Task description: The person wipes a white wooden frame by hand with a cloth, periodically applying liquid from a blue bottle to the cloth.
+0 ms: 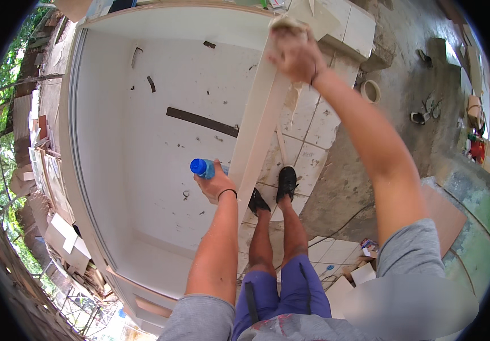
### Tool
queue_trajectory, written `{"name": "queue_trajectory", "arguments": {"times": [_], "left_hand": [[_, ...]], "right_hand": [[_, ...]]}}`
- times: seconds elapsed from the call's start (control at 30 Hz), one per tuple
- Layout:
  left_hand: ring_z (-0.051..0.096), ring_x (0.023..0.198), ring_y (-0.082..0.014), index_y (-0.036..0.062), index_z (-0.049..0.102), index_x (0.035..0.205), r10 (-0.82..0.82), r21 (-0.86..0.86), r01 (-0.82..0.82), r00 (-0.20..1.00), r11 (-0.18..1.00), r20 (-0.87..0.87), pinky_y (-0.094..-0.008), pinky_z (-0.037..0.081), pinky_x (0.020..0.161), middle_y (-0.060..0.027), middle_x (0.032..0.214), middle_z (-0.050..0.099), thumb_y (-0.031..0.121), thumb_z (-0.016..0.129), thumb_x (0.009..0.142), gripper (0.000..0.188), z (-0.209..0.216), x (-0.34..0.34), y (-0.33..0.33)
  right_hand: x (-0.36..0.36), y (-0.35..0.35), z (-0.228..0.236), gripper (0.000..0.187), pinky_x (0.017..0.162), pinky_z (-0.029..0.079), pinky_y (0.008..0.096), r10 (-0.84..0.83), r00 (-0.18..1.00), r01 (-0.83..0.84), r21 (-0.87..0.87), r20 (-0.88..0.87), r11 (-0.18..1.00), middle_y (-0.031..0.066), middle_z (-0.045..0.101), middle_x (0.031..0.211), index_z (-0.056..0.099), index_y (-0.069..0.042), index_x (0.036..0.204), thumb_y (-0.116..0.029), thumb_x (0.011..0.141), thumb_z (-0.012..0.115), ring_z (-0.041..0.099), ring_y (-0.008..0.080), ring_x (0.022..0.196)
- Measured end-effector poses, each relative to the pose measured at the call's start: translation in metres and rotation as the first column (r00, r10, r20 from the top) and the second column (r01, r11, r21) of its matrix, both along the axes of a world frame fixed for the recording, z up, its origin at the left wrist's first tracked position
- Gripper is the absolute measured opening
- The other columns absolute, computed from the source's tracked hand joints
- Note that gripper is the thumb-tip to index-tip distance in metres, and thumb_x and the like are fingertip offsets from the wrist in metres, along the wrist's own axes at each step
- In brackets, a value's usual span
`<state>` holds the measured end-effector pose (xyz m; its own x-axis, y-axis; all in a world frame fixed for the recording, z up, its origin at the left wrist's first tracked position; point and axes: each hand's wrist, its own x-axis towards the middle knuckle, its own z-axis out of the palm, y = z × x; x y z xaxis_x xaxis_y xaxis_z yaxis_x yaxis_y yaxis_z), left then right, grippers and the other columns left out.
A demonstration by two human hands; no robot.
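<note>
My left hand (pixel 216 185) is wrapped round a small blue bottle (pixel 201 167) with a blue cap, held over the inside of a large white cabinet-like box (pixel 159 153). Farther off, my right hand (pixel 299 57) grips a pale, crumpled cloth (pixel 286 24) at the far end of the box's long white edge board (pixel 254 133). Motion blurs this hand a little, and the cloth appears to touch the board's top. A dark strip (pixel 202 121) and several smaller dark scraps lie on the white inner panel.
Beside the box, white tiles (pixel 313 116) lie underfoot, with my black shoes (pixel 287 183) on them. To the right are a cream ring (pixel 370 91), sandals (pixel 419 117) and a thin cable (pixel 350 227). Cardboard pieces (pixel 363 274) sit near my right leg; stacked boards (pixel 51 170) stand at left.
</note>
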<state>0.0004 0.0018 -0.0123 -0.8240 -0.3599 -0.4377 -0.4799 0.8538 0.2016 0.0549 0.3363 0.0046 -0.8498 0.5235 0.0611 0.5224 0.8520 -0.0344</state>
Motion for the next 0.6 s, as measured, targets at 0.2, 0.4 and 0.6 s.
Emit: {"name": "queue_trajectory", "arguments": {"times": [0.2,0.4,0.6], "left_hand": [[0.061,0.109,-0.0296,0.015,0.053,0.128,-0.008,0.027,0.009,0.999,1.0,-0.033,-0.0432,0.048,0.091,-0.0057,0.122,0.063,0.045,0.077,0.075,0.065,-0.001,0.002,0.002],[0.059,0.112,-0.0292,0.0155,0.051,0.129,0.001,-0.014,0.0,1.0,1.0,0.002,-0.045,0.048,0.091,-0.0049,0.126,0.061,0.045,0.076,0.076,0.065,0.004,-0.006,-0.005],[0.059,0.112,-0.031,0.0144,0.051,0.128,-0.047,0.027,0.048,0.999,0.999,-0.024,-0.0448,0.047,0.092,-0.0063,0.125,0.061,0.045,0.076,0.076,0.064,-0.003,0.009,0.003]], "right_hand": [[0.01,0.005,0.001,0.06,0.116,0.01,0.0581,0.182,0.98,-0.19,-0.108,-0.082,0.976,0.0066,0.05,0.143,0.046,-0.012,0.142,-0.046,0.093,0.053,0.043,0.025,0.136],[0.015,-0.046,-0.013,0.056,0.116,0.012,0.0565,0.346,0.926,-0.353,-0.022,-0.151,0.935,0.0114,0.057,0.133,0.055,-0.009,0.132,-0.047,0.091,0.053,0.048,0.0255,0.129],[0.01,-0.001,-0.007,0.061,0.115,0.01,0.058,0.069,0.996,-0.076,-0.162,-0.051,0.984,0.0125,0.052,0.14,0.053,-0.008,0.135,-0.048,0.089,0.057,0.042,0.0277,0.135]]}}
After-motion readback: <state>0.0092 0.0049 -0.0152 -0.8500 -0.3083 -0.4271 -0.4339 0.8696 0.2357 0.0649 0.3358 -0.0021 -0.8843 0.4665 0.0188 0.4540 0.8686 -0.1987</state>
